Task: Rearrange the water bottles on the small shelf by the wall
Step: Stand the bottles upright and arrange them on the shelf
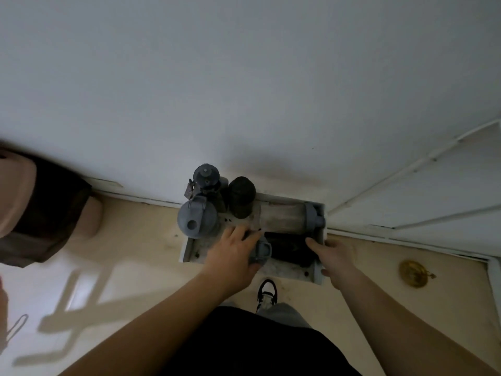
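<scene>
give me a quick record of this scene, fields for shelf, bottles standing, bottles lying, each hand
shelf: small white shelf on the floor against the wall
bottles standing: three at the left and back, grey-lidded bottle, spout-top bottle, dark-capped bottle
bottles lying: clear bottle on its side at the back right; dark bottle on its side in front
left hand: left hand on the dark bottle's grey lid end
right hand: right hand at the shelf's right edge by the dark bottle's base

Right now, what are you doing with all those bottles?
A person stands over a small white shelf by the wall. Both hands reach for a dark bottle lying on it: the left hand at its grey lid, the right hand at its other end. Three bottles stand upright; a clear bottle lies behind.
</scene>
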`<action>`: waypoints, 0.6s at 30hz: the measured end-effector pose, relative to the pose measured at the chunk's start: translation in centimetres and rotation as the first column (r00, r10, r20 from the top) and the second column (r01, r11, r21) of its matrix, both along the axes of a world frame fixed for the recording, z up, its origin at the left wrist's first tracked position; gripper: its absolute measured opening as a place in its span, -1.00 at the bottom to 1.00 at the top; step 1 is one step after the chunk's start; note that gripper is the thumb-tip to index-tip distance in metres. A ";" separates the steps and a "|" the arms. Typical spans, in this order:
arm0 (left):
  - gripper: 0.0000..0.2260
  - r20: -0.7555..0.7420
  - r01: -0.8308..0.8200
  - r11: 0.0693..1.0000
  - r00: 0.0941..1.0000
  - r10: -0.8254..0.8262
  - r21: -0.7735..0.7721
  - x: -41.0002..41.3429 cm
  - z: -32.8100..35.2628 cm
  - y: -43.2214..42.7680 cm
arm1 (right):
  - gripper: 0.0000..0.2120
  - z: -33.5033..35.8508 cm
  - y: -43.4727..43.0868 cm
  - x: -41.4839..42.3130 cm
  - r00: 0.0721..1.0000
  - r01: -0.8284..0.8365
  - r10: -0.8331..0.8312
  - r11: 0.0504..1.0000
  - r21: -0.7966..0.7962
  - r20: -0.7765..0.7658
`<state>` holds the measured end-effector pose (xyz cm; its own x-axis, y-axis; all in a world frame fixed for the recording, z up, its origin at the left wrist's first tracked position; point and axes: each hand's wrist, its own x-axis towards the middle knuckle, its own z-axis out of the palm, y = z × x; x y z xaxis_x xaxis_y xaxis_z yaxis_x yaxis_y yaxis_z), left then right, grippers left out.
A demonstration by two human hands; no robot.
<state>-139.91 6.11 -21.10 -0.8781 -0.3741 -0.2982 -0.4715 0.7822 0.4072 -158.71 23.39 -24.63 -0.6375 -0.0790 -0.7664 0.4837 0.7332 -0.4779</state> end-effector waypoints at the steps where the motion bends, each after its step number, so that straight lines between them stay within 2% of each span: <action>1: -0.43 -0.005 -0.016 1.000 1.000 0.016 -0.021 0.2 0.1 0.3 | -0.36 -0.4 0.1 -0.2 1.000 -0.030 0.030 0.999 0.026 -0.010; 2: -0.43 -0.006 -0.037 0.999 0.999 0.036 -0.033 0.3 0.2 0.6 | -0.31 -0.6 0.2 -0.3 0.998 -0.066 0.067 0.997 0.044 -0.018; 5: -0.37 0.014 -0.092 0.995 0.996 0.092 -0.034 0.4 0.3 1.3 | -0.35 -1.6 0.3 -0.5 0.985 -0.155 0.158 0.987 0.052 -0.069; 8: -0.29 0.066 -0.102 0.993 0.992 0.106 -0.057 0.1 0.2 1.7 | -0.33 -1.8 -0.3 -0.2 0.933 -0.331 0.340 0.940 0.087 -0.122; 13: -0.25 0.107 -0.260 0.956 0.955 0.275 -0.140 0.1 0.4 2.4 | -0.01 -3.8 -0.9 0.6 0.869 -0.488 0.495 0.862 0.136 -0.020; 16: -0.25 0.100 -0.371 0.918 0.917 0.386 -0.141 0.4 0.6 2.2 | -0.23 -3.6 -0.6 1.3 0.831 -0.523 0.552 0.819 0.234 -0.075; 18: -0.26 0.104 -0.418 0.898 0.895 0.433 -0.139 0.3 0.6 1.8 | -0.34 -3.2 -0.5 1.5 0.816 -0.536 0.569 0.811 0.233 -0.104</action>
<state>-139.62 7.89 -20.53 -0.5837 -0.7404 -0.3333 -0.8119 0.5309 0.2427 -157.19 22.89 -27.81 -0.6437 -0.3242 -0.6932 -0.1023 0.9342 -0.3419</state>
